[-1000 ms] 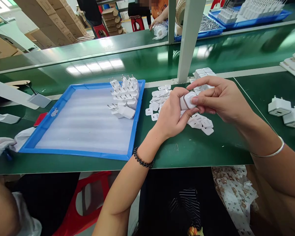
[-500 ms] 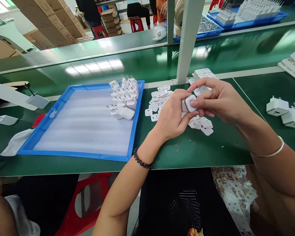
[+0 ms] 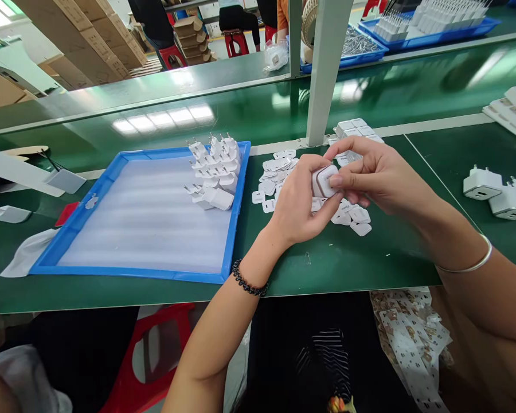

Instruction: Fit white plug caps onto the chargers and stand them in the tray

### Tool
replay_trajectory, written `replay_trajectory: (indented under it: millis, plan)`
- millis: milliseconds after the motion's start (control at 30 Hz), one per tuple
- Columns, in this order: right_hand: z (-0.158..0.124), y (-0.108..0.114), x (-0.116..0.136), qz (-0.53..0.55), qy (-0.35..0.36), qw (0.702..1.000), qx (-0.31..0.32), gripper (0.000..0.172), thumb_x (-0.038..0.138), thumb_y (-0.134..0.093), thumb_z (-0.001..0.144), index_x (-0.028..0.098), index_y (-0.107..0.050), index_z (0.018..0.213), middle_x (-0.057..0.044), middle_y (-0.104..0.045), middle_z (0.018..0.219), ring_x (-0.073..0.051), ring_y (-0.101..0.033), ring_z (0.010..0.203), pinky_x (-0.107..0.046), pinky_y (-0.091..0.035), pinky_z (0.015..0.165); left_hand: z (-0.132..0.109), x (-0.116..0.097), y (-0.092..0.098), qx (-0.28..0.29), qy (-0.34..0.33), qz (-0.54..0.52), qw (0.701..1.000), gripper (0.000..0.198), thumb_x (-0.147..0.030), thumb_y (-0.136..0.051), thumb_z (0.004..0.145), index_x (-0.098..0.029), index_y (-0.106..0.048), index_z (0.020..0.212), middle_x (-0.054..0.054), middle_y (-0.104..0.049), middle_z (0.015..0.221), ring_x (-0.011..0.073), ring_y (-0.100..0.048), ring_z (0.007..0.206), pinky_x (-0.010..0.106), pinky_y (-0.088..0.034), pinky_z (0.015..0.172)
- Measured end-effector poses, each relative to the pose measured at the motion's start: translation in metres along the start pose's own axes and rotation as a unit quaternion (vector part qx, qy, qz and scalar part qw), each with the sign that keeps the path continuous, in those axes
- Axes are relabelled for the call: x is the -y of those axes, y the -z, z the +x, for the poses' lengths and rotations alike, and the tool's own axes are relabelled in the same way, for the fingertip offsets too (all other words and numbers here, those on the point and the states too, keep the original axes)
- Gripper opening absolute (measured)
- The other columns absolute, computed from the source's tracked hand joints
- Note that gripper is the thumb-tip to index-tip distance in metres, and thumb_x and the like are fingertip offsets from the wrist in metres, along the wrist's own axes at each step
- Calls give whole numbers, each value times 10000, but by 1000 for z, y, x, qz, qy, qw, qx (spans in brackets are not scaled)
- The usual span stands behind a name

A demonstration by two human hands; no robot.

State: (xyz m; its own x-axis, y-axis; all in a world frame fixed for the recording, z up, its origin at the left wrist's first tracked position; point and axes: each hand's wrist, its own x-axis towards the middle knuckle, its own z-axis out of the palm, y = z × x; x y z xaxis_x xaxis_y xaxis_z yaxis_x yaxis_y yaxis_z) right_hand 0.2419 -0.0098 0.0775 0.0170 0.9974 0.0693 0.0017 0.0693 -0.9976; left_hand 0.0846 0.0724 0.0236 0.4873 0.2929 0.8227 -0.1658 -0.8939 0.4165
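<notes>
A white charger housing (image 3: 322, 182) is wrapped in the fingers of my left hand (image 3: 296, 201), above the green bench. A darker line runs round it near one end. My right hand (image 3: 376, 172) is closed with thumb and forefinger on that end; whether it grips a separate cover there I cannot tell. Small white cover plates (image 3: 277, 175) lie scattered under and beside my hands. Behind them are stacked white blocks (image 3: 356, 127). To the left, a blue-rimmed tray (image 3: 236, 229) holds several white plug chargers (image 3: 215, 163), pins upward, at its right side.
Larger chargers (image 3: 481, 183) stand at the right. A grey post (image 3: 322, 74) rises behind my hands, beside the green conveyor belt (image 3: 163, 117). Further back are blue trays (image 3: 451, 31) of parts and seated people. At left lie a white cloth (image 3: 28, 255) and a red piece (image 3: 66, 213).
Both hands keep hold of the charger housing and have shifted only slightly. At the lower left, another person's arm and sleeve have moved.
</notes>
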Motion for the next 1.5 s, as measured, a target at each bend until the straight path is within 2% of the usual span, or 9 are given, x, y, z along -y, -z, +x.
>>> replay_trajectory:
  millis: [200, 567, 733, 900, 1033, 1133, 1233, 1400, 1500]
  plan:
    - [2, -4, -3, 76, -4, 996, 41, 291, 483, -536, 1016, 221, -635, 1093, 38, -572, 537, -117, -508, 464, -252, -436, 484, 7, -10, 5, -47, -9, -32, 998, 240, -419, -579, 961, -207, -528, 1061, 38, -609, 938, 181, -615, 863, 353, -527, 767]
    - [10, -4, -12, 70, -34, 997, 20, 420, 616, -580, 962, 210, -687, 978, 10, -586, 616, -113, -504, 521, -256, -438, 528, 8, -14, 4, -75, -6, -11, 997, 104, -248, -635, 928, -202, -554, 879, 4, -623, 793, 141, -566, 733, 299, -492, 702]
    - [11, -1, -12, 52, -32, 998, -14, 434, 611, -556, 976, 206, -709, 972, 7, -584, 596, -111, -506, 527, -242, -432, 521, 4, -11, 5, -66, 101, -49, 991, 388, -464, -548, 1002, -195, -562, 723, 12, -591, 691, 145, -544, 680, 315, -464, 679]
    - [16, 1, -20, 14, -25, 998, -52, 414, 565, -572, 985, 180, -710, 926, -17, -618, 606, -116, -539, 533, -240, -445, 519, 8, 0, 0, -56, 372, -231, 897, 613, -657, -258, 1030, -203, -504, 699, 3, -502, 593, 126, -506, 551, 302, -457, 571]
    - [21, 6, -29, 9, -12, 997, -72, 411, 563, -588, 982, 178, -708, 904, -21, -622, 597, -121, -541, 521, -244, -454, 506, 12, -9, 15, -3, 526, -300, 795, 238, -424, -572, 981, -224, -458, 1041, 0, -600, 804, 129, -612, 626, 283, -524, 558]
    - [24, 9, -31, -8, 3, 996, -85, 364, 501, -586, 1004, 177, -704, 886, -19, -633, 590, -113, -550, 513, -231, -457, 501, 6, -32, 49, 20, 523, -165, 836, 418, -252, -674, 880, -217, -456, 1235, 26, -598, 984, 125, -629, 714, 272, -543, 603]
    - [24, 7, -28, -13, 12, 996, -90, 287, 406, -604, 1014, 176, -697, 869, -10, -634, 574, -100, -546, 489, -218, -454, 492, -4, -52, 99, 39, 485, 155, 860, 417, -251, -714, 829, -205, -630, 1236, 80, -557, 1162, 165, -645, 865, 335, -576, 786]
    - [21, 2, -16, -28, 12, 996, -84, 194, 216, -567, 1019, 158, -689, 879, -4, -645, 597, -78, -547, 492, -191, -446, 498, -18, -40, 160, 149, 511, 454, 714, 289, -233, -752, 742, -165, -714, 1021, 98, -650, 1052, 292, -671, 998, 414, -531, 950]
    - [23, 1, -14, -27, 24, 996, -77, 156, 188, -570, 1004, 158, -648, 873, 16, -622, 577, -74, -542, 492, -183, -443, 495, -22, -18, 163, 167, 507, 458, 711, 314, -242, -749, 731, -160, -644, 1016, 85, -676, 1029, 291, -677, 1022, 406, -541, 951]
